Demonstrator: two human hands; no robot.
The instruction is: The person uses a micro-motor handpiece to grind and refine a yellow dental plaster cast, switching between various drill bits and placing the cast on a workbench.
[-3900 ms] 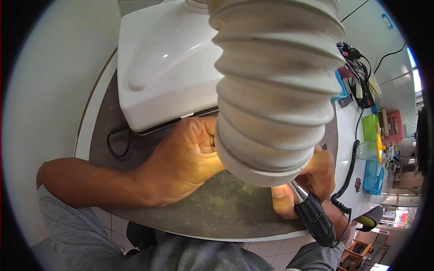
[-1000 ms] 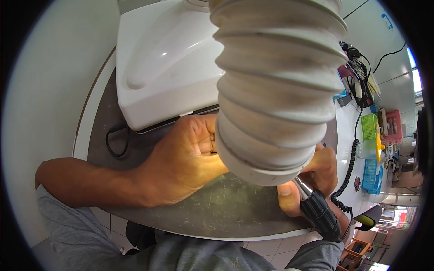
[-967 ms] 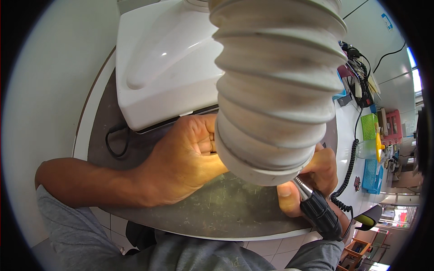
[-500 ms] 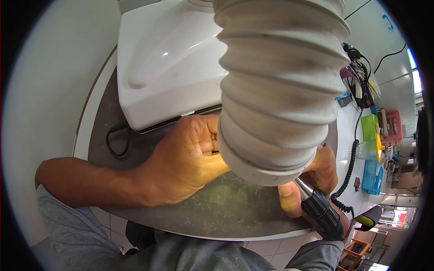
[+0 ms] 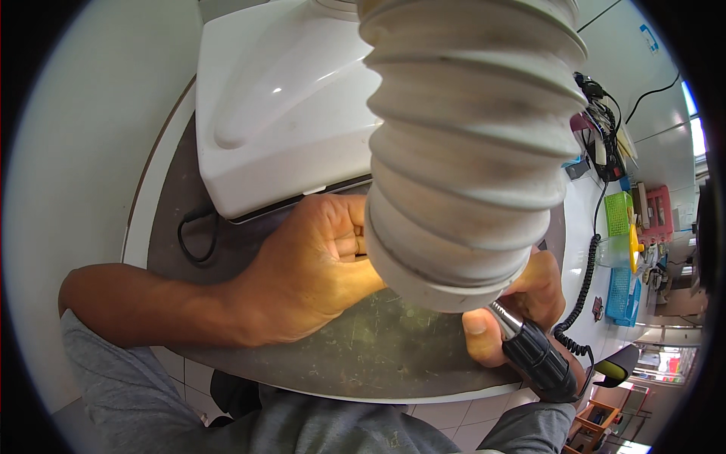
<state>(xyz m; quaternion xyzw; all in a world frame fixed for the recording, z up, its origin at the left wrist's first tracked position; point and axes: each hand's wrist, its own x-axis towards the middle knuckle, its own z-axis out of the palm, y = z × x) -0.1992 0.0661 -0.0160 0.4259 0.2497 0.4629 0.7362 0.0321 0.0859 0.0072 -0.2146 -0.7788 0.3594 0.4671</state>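
My left hand (image 5: 306,276) reaches over the table from the left, its fingers curled and its thumb pointing inward. Its fingertips, and whatever they grip, are hidden behind a wide white corrugated hose (image 5: 469,151). On the right, my right hand (image 5: 543,286) is closed around a black rotary handpiece (image 5: 538,362) with a silver nose. The handpiece tilts up and left, and its tip disappears behind the hose's rim. A coiled black cord (image 5: 582,299) runs close beside the right hand and handpiece.
A white machine housing (image 5: 295,113) stands at the back left of the grey tabletop (image 5: 363,356), a black cable (image 5: 181,234) beside it. On the right are a green basket (image 5: 618,214), a blue basket (image 5: 623,295) and tangled cables (image 5: 601,125). The hose hangs over the middle.
My right hand and the handpiece have shifted very slightly, with the thumb and silver nose a little further left. My left hand looks unmoved.
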